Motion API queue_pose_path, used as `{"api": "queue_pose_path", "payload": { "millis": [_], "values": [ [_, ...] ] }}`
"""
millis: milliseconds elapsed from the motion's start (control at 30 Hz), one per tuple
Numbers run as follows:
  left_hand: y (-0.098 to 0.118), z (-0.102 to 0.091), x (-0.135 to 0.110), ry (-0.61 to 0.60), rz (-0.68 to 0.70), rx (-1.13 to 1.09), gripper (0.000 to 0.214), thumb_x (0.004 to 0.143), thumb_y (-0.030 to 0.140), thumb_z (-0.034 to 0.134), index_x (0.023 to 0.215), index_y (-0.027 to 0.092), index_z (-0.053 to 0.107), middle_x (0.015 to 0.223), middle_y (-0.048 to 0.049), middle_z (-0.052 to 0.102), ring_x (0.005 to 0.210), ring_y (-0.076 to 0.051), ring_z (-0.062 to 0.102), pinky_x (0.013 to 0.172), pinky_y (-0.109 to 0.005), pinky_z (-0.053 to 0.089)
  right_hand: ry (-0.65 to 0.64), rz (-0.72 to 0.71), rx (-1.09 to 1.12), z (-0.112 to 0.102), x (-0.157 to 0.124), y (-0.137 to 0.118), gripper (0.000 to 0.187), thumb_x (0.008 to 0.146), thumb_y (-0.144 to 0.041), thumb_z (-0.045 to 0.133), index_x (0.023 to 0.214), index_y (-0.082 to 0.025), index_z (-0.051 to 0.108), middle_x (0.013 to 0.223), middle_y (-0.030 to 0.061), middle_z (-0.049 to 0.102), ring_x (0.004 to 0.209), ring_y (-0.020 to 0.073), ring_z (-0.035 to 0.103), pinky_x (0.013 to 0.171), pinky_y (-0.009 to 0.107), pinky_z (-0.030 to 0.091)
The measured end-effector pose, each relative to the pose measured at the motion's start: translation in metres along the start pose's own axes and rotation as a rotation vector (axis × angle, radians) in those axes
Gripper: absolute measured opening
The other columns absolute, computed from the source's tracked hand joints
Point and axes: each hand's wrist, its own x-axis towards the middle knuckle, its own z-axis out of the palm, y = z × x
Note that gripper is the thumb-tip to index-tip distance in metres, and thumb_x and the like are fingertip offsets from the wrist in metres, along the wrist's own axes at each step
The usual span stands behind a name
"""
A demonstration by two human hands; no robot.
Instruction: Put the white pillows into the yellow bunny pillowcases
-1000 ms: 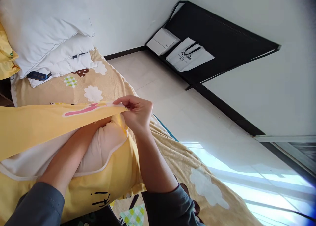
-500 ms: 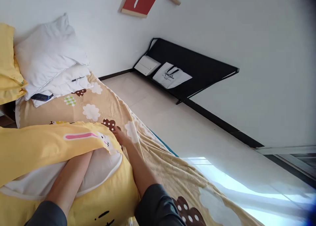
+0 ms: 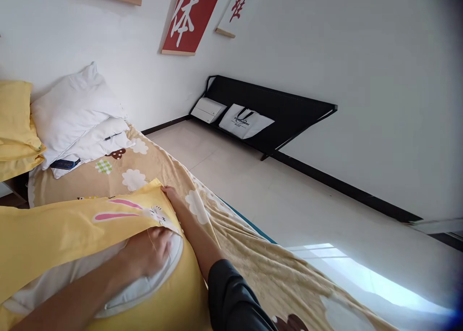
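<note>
A yellow pillowcase (image 3: 68, 237) with a printed white rabbit with pink ears lies over the front of the bed, its opening facing me. Inside the opening shows a white pillow (image 3: 126, 292). My right hand (image 3: 171, 196) is closed on the far right corner of the pillowcase flap. At the opening, just under the flap edge and over the white pillow, is my left hand (image 3: 154, 251). Its fingers are curled and slightly blurred; whether they grip cloth cannot be made out.
White pillows (image 3: 75, 114) and a yellow pillow (image 3: 14, 123) are piled at the bed's head. A patterned tan sheet (image 3: 170, 167) covers the bed. Along the wall stands a low black rack (image 3: 285, 114) with a white bag (image 3: 246, 122) and a white box (image 3: 208, 110).
My left hand has drawn back from under the flap and now shows at the opening. My right hand has lifted the flap's corner. The view has tilted up.
</note>
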Motion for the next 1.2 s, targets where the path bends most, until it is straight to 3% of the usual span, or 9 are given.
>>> {"api": "queue_pose_path", "payload": {
  "millis": [167,300,400,500,633,767,933,1033,1200],
  "values": [
    [0.008,-0.011,-0.043,-0.285,0.028,-0.169,0.063,0.095,0.055,0.038,0.15,0.027,0.03,0.161,-0.0088,0.02,0.148,-0.033,0.018,0.118,-0.059,0.024,-0.1,0.061,-0.008,-0.003,0.001,-0.018,0.029,0.093,-0.036,0.059,0.113,-0.015,0.061,0.108,0.0059,0.065,0.09,0.0164,0.064,0.078,0.036,0.056],
    [0.01,-0.014,-0.049,-0.444,-0.069,-0.306,0.086,0.08,0.074,0.048,0.149,0.026,0.033,0.154,-0.0138,0.037,0.144,-0.035,0.031,0.119,-0.061,0.017,0.057,0.001,-0.038,-0.012,0.006,-0.042,0.025,0.093,-0.036,0.059,0.107,-0.015,0.062,0.103,0.0044,0.065,0.085,0.0147,0.063,0.075,0.033,0.056],
    [0.016,-0.019,-0.041,-0.468,-0.103,-0.335,0.088,0.076,0.074,0.054,0.145,0.021,0.042,0.135,-0.016,0.059,0.131,-0.03,0.049,0.121,-0.056,0.014,0.2,-0.074,-0.038,-0.018,0.006,-0.055,0.024,0.091,-0.036,0.06,0.104,-0.016,0.062,0.098,0.0038,0.066,0.081,0.014,0.063,0.072,0.031,0.054],
    [0.017,-0.028,-0.039,-0.476,-0.105,-0.289,0.086,0.077,0.073,0.054,0.143,0.018,0.046,0.131,-0.0168,0.061,0.128,-0.031,0.051,0.121,-0.056,0.013,0.315,-0.137,-0.013,-0.019,0.007,-0.061,0.021,0.088,-0.035,0.06,0.1,-0.017,0.062,0.094,0.005,0.068,0.081,0.0163,0.064,0.067,0.027,0.051],
    [0.005,-0.04,-0.054,-0.501,-0.115,-0.256,0.083,0.082,0.075,0.043,0.149,0.027,0.036,0.153,-0.0141,0.039,0.142,-0.033,0.034,0.12,-0.058,0.014,0.317,-0.185,0.039,-0.018,0.012,-0.063,0.023,0.089,-0.038,0.051,0.103,-0.02,0.058,0.093,0.0051,0.07,0.076,0.016,0.065,0.06,0.024,0.049],
    [-0.008,-0.043,-0.075,-0.524,-0.127,-0.246,0.079,0.084,0.068,0.05,0.152,0.04,0.021,0.163,-0.0046,0.013,0.149,-0.033,0.013,0.119,-0.061,0.016,0.19,-0.238,0.015,-0.021,0.01,-0.062,0.026,0.091,-0.043,0.045,0.102,-0.022,0.058,0.083,0.0013,0.07,0.07,0.0142,0.064,0.059,0.022,0.048],
    [-0.004,-0.039,-0.086,-0.552,-0.144,-0.288,0.083,0.083,0.057,0.061,0.151,0.045,0.015,0.163,-0.0026,0.005,0.15,-0.034,0.009,0.118,-0.062,0.02,0.025,-0.325,-0.149,-0.032,0.002,-0.061,0.016,0.078,-0.033,0.067,0.089,-0.022,0.065,0.082,0.0008,0.07,0.077,0.0167,0.062,0.069,0.024,0.048],
    [-0.001,-0.034,-0.086,-0.573,-0.115,-0.319,0.085,0.082,0.056,0.063,0.152,0.044,0.016,0.163,-0.0036,0.004,0.15,-0.036,0.007,0.116,-0.065,0.02,0.067,-0.381,-0.242,-0.036,0.001,-0.064,0.002,0.079,-0.023,0.064,0.081,-0.022,0.065,0.09,0.0047,0.07,0.091,0.0207,0.059,0.082,0.028,0.045],
    [-0.004,-0.026,-0.087,-0.509,-0.074,-0.299,0.086,0.081,0.058,0.063,0.152,0.042,0.016,0.163,-0.0035,0.006,0.149,-0.036,0.01,0.116,-0.063,0.021,0.187,-0.382,-0.327,-0.034,0.003,-0.071,0.011,0.089,-0.026,0.053,0.083,-0.023,0.062,0.097,0.0063,0.067,0.099,0.023,0.057,0.089,0.032,0.041]
  ]
}}
